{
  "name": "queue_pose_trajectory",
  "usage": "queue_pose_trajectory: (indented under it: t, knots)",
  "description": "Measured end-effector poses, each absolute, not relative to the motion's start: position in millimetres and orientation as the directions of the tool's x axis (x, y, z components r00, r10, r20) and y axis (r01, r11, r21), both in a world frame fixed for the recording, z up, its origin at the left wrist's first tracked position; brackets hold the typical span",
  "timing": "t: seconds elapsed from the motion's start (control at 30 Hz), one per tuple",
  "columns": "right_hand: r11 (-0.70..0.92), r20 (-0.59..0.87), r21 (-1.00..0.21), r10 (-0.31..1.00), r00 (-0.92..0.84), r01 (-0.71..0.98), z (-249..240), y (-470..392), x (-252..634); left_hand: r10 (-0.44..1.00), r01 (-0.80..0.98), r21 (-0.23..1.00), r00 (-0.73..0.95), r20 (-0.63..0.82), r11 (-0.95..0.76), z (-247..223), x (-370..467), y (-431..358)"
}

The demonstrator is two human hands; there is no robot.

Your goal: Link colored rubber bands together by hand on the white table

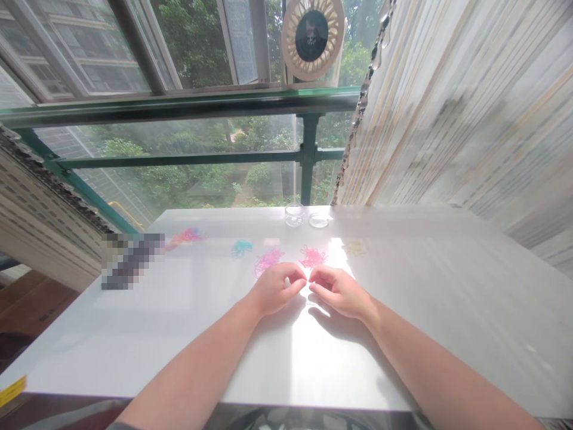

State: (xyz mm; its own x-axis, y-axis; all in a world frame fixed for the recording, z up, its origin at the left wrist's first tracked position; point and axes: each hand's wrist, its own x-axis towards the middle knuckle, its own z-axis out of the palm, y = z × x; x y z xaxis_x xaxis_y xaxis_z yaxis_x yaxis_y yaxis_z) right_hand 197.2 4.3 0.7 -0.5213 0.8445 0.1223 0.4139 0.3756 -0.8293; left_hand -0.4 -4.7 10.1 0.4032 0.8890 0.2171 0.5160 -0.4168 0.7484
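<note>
We find the left hand point(274, 288) and right hand point(336, 291) brought together fingertip to fingertip above the white table point(447, 310), pinching something too small to identify; whether anything is truly gripped we cannot tell. Sorting looks well advanced: separate piles lie beyond the hands, namely a light pink pile point(267, 260), a deeper pink pile point(312, 257), a teal pile point(242, 247) and a yellow pile point(354, 247). The clear jar point(294, 214) and its lid point(318, 220) stand apart by the window, apparently empty.

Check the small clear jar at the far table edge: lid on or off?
Off, it seems: the clear jar stands upright and what looks like its lid lies flat on the table beside it.
</note>
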Motion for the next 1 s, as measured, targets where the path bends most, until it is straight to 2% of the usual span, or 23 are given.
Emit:
queue_pose_trajectory:
  t: [0.7,0.87,1.0]
  knots:
    - [0.423,0.177,-0.807,0.839,-0.514,0.412,-2.0,6.2,198.5,0.895,0.508,0.746,0.347,0.28,-0.43,10.8,-4.1,-1.7]
    - [0.372,0.125,-0.85,0.83,-0.543,0.373,-1.7,4.3,198.8,0.883,0.478,0.763,0.391,0.259,-0.435,6.9,-0.7,-3.4]
    - [0.417,0.165,-0.819,0.828,-0.535,0.393,-2.6,4.7,197.2,0.872,0.475,0.761,0.426,0.24,-0.442,3.2,2.5,-5.5]
